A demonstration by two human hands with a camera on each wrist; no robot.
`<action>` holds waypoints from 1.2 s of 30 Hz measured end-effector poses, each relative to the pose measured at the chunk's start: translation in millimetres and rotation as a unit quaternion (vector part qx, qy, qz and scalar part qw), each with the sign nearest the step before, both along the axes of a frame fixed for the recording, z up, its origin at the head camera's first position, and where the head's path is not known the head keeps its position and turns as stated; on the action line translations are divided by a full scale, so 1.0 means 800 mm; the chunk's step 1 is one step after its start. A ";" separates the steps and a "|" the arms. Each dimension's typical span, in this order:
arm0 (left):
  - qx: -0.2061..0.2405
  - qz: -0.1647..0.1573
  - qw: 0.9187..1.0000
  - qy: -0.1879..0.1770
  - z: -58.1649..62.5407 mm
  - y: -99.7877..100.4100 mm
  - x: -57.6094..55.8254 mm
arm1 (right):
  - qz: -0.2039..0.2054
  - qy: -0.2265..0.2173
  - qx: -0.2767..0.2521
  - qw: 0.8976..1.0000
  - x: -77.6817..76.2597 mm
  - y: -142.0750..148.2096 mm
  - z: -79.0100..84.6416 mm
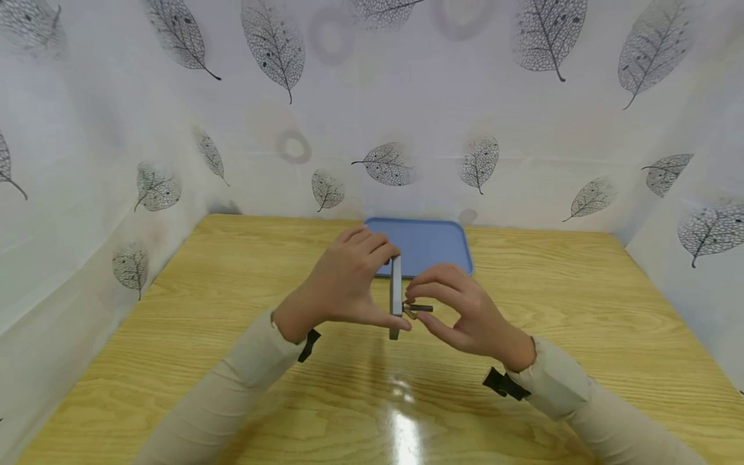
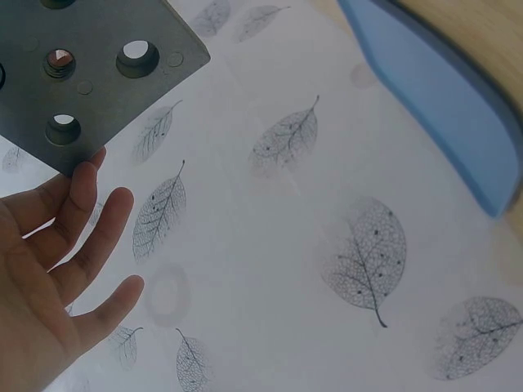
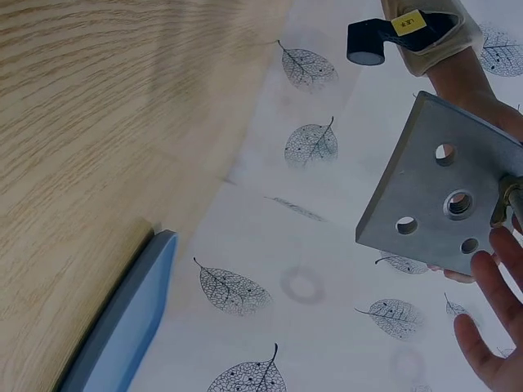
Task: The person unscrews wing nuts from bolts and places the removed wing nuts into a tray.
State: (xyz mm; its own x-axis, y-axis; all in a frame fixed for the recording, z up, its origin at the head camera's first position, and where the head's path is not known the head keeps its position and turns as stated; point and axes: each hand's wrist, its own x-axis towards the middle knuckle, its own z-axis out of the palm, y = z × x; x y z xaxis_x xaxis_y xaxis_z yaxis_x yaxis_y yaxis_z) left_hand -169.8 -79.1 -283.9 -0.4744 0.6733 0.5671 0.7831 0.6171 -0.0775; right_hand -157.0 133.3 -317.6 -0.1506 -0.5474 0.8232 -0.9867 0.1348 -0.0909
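A grey square metal plate with several round holes is held on edge above the table. My left hand grips it, fingers over its top edge and thumb low at the near side. In the left wrist view, fingertips of that left hand meet a corner of the plate. A dark bolt sticks out of the plate's right face, carrying a brass-coloured wing nut. My right hand curls its thumb and forefinger around the wing nut, its other fingers spread loosely.
Behind the hands, a shallow blue tray lies at the back of the wood-grain table. A white cloth printed with grey leaves hangs along the back and sides. Dark straps show at both wrists.
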 end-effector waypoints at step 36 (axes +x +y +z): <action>-0.002 0.005 1.000 -0.007 -0.002 -0.001 -0.002 | 0.002 0.000 0.009 1.000 -0.005 -0.001 -0.006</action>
State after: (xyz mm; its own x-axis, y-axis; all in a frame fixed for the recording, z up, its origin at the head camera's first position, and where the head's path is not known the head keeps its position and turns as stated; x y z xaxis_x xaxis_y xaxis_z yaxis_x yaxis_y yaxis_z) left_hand -171.8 -79.8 -285.1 -0.4887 0.6713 0.5572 0.7784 0.6240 -0.0691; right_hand -160.9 132.3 -322.5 -0.1478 -0.5622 0.8137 -0.9873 0.1319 -0.0882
